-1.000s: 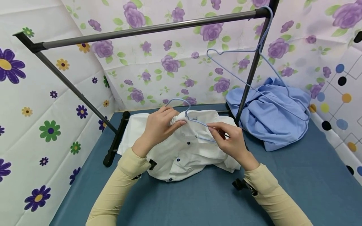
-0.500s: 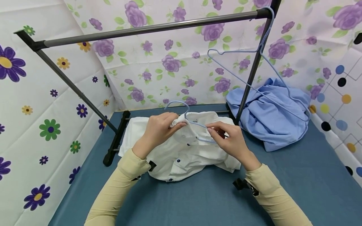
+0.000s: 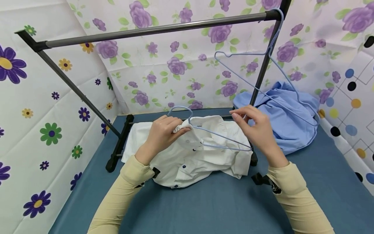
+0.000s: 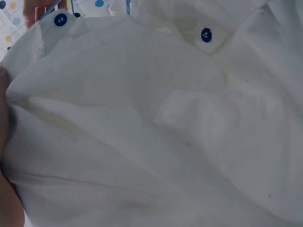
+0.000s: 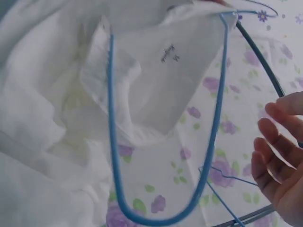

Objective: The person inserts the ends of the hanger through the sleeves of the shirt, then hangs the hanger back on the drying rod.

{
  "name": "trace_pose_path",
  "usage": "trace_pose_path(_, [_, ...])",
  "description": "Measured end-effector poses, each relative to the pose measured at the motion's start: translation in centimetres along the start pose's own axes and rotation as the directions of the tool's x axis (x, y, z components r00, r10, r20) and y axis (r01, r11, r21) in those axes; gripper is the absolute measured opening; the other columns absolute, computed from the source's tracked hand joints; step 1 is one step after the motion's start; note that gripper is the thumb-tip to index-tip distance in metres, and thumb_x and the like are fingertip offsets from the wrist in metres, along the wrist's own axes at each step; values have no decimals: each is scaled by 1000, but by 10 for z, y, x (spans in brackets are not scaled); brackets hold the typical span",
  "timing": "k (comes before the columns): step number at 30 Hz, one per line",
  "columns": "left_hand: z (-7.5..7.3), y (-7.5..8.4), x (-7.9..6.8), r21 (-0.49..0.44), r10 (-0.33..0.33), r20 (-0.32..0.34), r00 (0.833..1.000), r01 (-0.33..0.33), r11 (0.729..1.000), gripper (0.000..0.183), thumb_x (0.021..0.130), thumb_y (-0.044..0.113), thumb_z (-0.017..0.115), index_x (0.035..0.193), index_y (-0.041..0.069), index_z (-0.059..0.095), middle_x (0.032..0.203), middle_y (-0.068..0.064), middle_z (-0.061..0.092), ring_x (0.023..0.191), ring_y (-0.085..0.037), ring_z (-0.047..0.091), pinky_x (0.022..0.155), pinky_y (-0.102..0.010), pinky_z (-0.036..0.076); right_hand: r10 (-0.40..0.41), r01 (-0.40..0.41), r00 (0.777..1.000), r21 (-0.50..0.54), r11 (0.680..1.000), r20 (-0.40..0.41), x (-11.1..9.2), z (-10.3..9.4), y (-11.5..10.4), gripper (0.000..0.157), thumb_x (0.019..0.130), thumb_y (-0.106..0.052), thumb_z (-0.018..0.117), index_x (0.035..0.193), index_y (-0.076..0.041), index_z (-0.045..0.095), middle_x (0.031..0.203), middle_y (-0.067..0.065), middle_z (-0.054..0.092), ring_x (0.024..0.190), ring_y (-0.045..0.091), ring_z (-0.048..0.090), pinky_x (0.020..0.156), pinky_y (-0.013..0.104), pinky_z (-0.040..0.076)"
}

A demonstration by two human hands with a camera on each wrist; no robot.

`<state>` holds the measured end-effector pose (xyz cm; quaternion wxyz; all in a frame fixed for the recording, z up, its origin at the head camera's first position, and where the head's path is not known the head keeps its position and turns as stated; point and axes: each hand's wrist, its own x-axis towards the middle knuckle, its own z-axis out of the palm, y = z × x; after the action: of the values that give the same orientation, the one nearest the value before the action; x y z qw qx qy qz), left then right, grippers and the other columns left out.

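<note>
My left hand (image 3: 163,132) grips the collar of a white button-up shirt (image 3: 216,162), close beside the neck of a blue wire hanger (image 5: 158,221). One shoulder of this hanger is inside the shirt, hidden; its other end sticks out bare to the right over the cloth. The hook rises above my left hand. My right hand (image 3: 257,128) is in the air just past the bare end, apart from it, with relaxed, bent fingers (image 5: 271,163) and nothing in them. Dark blue buttons (image 4: 206,35) show on the shirt front in the left wrist view.
A dark metal clothes rack (image 3: 157,30) stands over the shirt. Another blue hanger (image 3: 248,53) hangs at its right end, above a crumpled light blue garment (image 3: 295,130). Flowered sheets (image 3: 163,87) line the back and sides of the blue-grey table (image 3: 204,211).
My right hand has let go of the hanger and moved right and up, baring its end. My left hand keeps hold of the collar, having shifted slightly down and left.
</note>
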<state>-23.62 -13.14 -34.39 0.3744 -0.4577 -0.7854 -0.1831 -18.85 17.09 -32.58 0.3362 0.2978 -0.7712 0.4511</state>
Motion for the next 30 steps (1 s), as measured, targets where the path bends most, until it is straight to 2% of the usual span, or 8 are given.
trace_pose_path(5, [-1, 0, -1, -15, 2, 2, 1000, -2, 1000, 37, 92, 44, 54, 76, 11, 56, 64, 1, 53, 54, -13, 43, 55, -30, 36, 106, -101, 993, -74, 992, 60, -4, -6, 35, 15, 89, -12, 64, 103, -15, 70, 88, -4, 63, 72, 6, 51, 63, 24, 41])
trace_pose_path(9, [-1, 1, -3, -40, -6, -8, 1000, 6, 999, 38, 93, 45, 52, 73, 12, 53, 63, 2, 51, 53, -12, 42, 53, -29, 35, 210, -201, 971, -94, 975, 110, -13, -4, 56, 17, 91, -21, 63, 105, -16, 70, 90, -4, 66, 73, 10, 55, 62, 24, 43])
trace_pose_path(11, [-1, 1, -4, -50, -10, -16, 1000, 9, 999, 39, 93, 45, 51, 73, 12, 53, 63, 1, 51, 52, -11, 42, 52, -29, 35, 295, -285, 942, -85, 955, 161, -18, -2, 64, 20, 91, -29, 62, 107, -19, 69, 89, -2, 66, 72, 14, 57, 60, 25, 44])
trace_pose_path(14, [-1, 0, -4, -63, -17, -25, 1000, 16, 998, 40, 93, 45, 50, 75, 10, 56, 66, 0, 55, 52, -11, 43, 50, -28, 35, 401, -391, 874, -94, 916, 275, -24, 5, 74, 29, 89, -42, 60, 112, -25, 66, 89, -2, 65, 72, 17, 58, 58, 30, 44])
trace_pose_path(17, [-1, 0, -4, -76, -18, -39, 999, 15, 997, 40, 94, 45, 50, 80, 9, 60, 71, -1, 60, 53, -10, 46, 48, -26, 36, 445, -438, 813, -109, 893, 375, -30, 14, 83, 37, 87, -49, 59, 119, -28, 61, 91, -4, 65, 76, 17, 59, 61, 35, 45])
trace_pose_path(20, [1, 1, -4, -91, -14, -54, 998, 9, 996, 39, 94, 44, 50, 81, 9, 61, 72, -2, 61, 52, -9, 46, 45, -25, 35, 453, -447, 786, -120, 887, 421, -38, 21, 89, 43, 87, -47, 61, 124, -25, 58, 95, -5, 67, 80, 16, 60, 65, 36, 46])
trace_pose_path(23, [1, 1, -4, -100, -15, -62, 998, 9, 995, 39, 93, 44, 50, 81, 9, 61, 72, -2, 61, 53, -9, 47, 44, -25, 35, 472, -470, 776, -115, 875, 418, -43, 26, 92, 44, 87, -41, 64, 124, -18, 59, 95, -2, 68, 83, 16, 61, 68, 36, 47])
trace_pose_path(30, [-2, -5, -5, -97, -56, -83, 995, 48, 994, 40, 95, 42, 49, 81, 8, 63, 72, -3, 62, 54, -11, 52, 46, -27, 40, 481, -494, 791, -69, 867, 379, -48, 27, 96, 34, 88, -34, 65, 114, -12, 65, 95, 2, 68, 86, 17, 61, 71, 34, 48])
